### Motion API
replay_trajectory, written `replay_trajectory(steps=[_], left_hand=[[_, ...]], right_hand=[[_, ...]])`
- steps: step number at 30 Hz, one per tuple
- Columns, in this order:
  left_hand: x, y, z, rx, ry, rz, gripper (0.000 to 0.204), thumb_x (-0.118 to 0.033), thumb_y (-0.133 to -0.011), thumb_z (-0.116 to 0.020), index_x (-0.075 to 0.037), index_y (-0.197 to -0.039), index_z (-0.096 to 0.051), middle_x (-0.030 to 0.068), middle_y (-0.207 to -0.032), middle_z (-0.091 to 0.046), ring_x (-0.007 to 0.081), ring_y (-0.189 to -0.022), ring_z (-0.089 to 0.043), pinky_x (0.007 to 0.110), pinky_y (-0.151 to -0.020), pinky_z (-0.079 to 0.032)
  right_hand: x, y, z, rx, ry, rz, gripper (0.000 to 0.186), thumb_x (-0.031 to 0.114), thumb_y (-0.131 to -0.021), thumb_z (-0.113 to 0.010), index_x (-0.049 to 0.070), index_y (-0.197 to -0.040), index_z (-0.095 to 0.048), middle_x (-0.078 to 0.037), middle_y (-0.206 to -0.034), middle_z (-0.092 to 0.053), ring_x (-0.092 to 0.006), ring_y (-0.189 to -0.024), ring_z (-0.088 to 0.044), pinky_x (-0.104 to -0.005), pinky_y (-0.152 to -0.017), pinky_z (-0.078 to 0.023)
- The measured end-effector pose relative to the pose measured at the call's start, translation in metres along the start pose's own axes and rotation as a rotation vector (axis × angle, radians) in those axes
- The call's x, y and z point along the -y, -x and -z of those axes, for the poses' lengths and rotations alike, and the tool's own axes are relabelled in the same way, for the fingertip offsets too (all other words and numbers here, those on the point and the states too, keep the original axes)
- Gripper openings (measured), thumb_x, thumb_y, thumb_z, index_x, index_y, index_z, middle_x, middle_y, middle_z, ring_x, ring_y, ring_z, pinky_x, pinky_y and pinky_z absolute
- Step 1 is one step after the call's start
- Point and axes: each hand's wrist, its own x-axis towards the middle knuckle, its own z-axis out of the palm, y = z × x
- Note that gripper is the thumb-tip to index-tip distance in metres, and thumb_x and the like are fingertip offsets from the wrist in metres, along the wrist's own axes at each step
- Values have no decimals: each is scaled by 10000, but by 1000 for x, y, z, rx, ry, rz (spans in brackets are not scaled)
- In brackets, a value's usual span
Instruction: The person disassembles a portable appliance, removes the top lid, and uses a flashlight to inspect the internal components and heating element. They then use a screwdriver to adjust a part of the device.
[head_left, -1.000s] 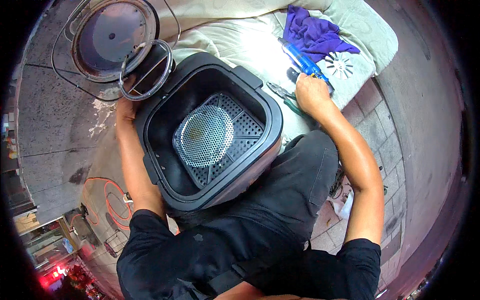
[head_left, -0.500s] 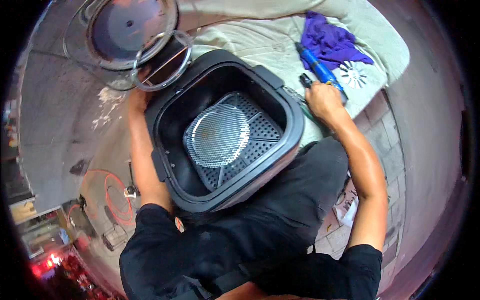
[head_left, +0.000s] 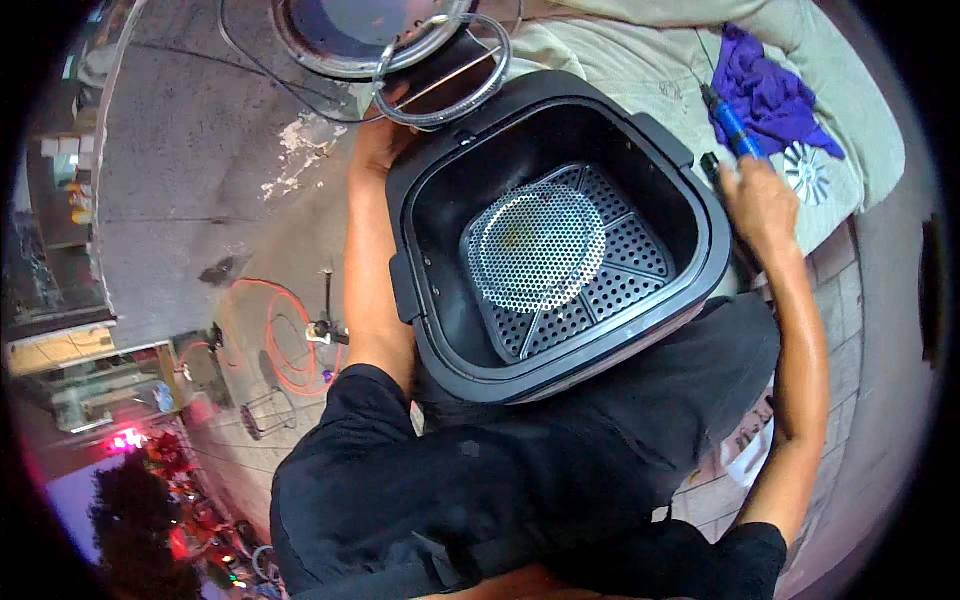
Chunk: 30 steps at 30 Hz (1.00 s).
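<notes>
A black square appliance body [head_left: 560,375] sits across my lap, holding a perforated plate and a round mesh disc [head_left: 535,250]. My left hand [head_left: 375,150] is closed at its back-left corner, fingertips partly hidden behind a metal ring [head_left: 442,118] with a crossbar. A round, stained metal part [head_left: 372,20] with wires lies beyond. On the pale padded cover, my right hand [head_left: 762,210] has curled, slightly blurred fingers round the near end of a blue hand tool [head_left: 732,125], beside a small black piece [head_left: 712,168]. A silver fan wheel [head_left: 806,175] lies to its right.
A purple cloth [head_left: 765,85] lies on the pale cover [head_left: 860,110] at upper right. On the pavement at lower left are a coiled orange hose [head_left: 292,355] and a small metal frame [head_left: 268,410]. Shelving and red lights show at the far left.
The whole scene has shifted right and slightly up in the picture, showing more street at left. My right hand remains at the blue tool, my left at the appliance's back corner.
</notes>
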Motion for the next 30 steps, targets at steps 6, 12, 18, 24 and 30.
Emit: replay_trajectory(steps=[6, 12, 18, 24, 30], left_hand=[[5, -14, 10, -11, -5, 70, 561, -294, -934, -690, -66, -1430, -561, 132, -1416, -624, 328, -1269, -613, 498, -1085, -490], [1, 0, -17, 94, 184, 87, 578, -254, -939, -676, -70, -1466, -527, 135, -1440, -610, 322, -1265, -622, 499, -1086, -503], [11, -12, 23, 94, 132, 111, 490, -278, -952, -693, -94, -1391, -575, 59, -1303, -673, 225, -1121, -673, 385, -915, -569], [12, -23, 18, 73, 69, 69, 405, -271, -942, -703, -141, -1307, -588, -5, -1010, -670, 122, -832, -637, 267, -649, -508], [13, -24, 28, 161, -37, 27, 531, -289, -981, -660, -77, -1439, -495, 93, -1280, -669, 238, -1115, -687, 392, -917, -583]], right_hand=[[-60, -25, -27, 142, -64, -218, 478, 411, -968, -652, -26, -1152, -589, -303, -1148, -685, -473, -1027, -685, -539, -887, -532], [-65, -24, -7, 213, -200, -252, 512, 403, -913, -670, -49, -1149, -620, -291, -1043, -709, -414, -957, -705, -490, -849, -530], [-81, 21, 85, 234, -847, -322, 550, 465, -908, -698, -9, -1183, -650, -33, -863, -607, -129, -752, -589, -312, -665, -483], [8, 62, 185, 411, -1491, -237, 626, 499, -947, -651, 10, -1309, -505, -80, -832, -606, -146, -528, -619, -291, -462, -548], [69, 60, 217, 632, -1273, -188, 624, 354, -782, -811, -17, -1195, -526, -104, -888, -652, -212, -651, -692, -370, -587, -599]])
